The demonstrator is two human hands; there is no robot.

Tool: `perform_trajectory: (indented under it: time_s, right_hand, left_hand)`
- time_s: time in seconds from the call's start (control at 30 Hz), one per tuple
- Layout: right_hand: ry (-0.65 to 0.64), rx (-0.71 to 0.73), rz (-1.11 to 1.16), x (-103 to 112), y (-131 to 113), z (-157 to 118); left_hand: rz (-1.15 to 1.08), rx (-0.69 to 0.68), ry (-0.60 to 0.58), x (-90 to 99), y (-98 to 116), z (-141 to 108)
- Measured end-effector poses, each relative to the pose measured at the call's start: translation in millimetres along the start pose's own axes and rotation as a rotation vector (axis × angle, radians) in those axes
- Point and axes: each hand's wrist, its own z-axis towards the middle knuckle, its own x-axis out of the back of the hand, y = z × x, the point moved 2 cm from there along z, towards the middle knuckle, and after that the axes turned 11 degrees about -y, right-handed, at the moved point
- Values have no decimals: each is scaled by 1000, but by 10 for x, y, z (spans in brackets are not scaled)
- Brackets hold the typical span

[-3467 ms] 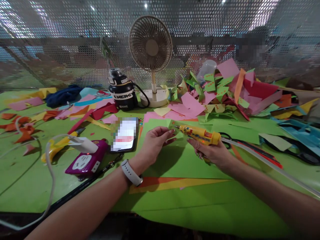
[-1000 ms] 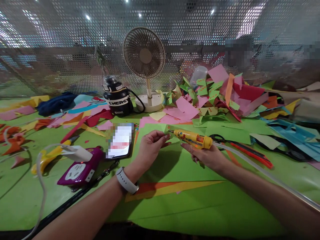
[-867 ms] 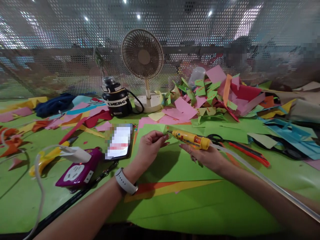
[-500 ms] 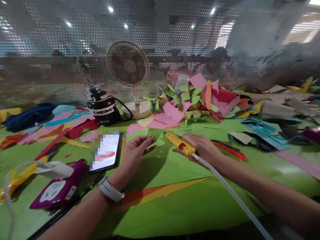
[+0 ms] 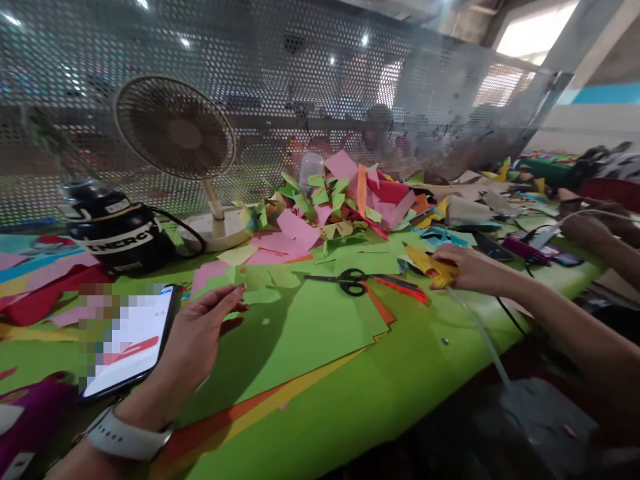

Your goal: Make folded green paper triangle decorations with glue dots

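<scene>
My left hand, with a pale watch on its wrist, has thumb and forefinger pressed together over the green paper sheets. A small folded piece of green paper lies at its fingertips; whether it is pinched I cannot tell. My right hand is closed around a yellow hot glue gun, off the sheets to the right, with a long whitish cord or glue stick trailing from its rear. Left of the glue gun lie black scissors and a red-orange cutter.
A phone lies beside my left wrist. Behind stand a black jug, a fan and a heap of coloured paper scraps. Another person's hands are at the far right. The table's front edge runs diagonally.
The view has swung right. My right hand has carried the glue gun rightward, away from my left hand, and the scissors now show. The left fingertips remain by the green paper.
</scene>
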Motion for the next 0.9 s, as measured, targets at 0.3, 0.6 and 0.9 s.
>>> perform_trajectory:
  time_s: [0.3,0.6,0.9]
  right_hand:
    - [-6,-5,168,-100,664,-20]
    - [156,416,65,121,-732,890]
    - [-113,359,-240,-642,-1772,2073]
  left_hand:
    - [-26,111,-78,-24,8,-32]
    - [-71,204,-140,-75,-57,-19]
    - [-28,234,-182,-95,-78,-9]
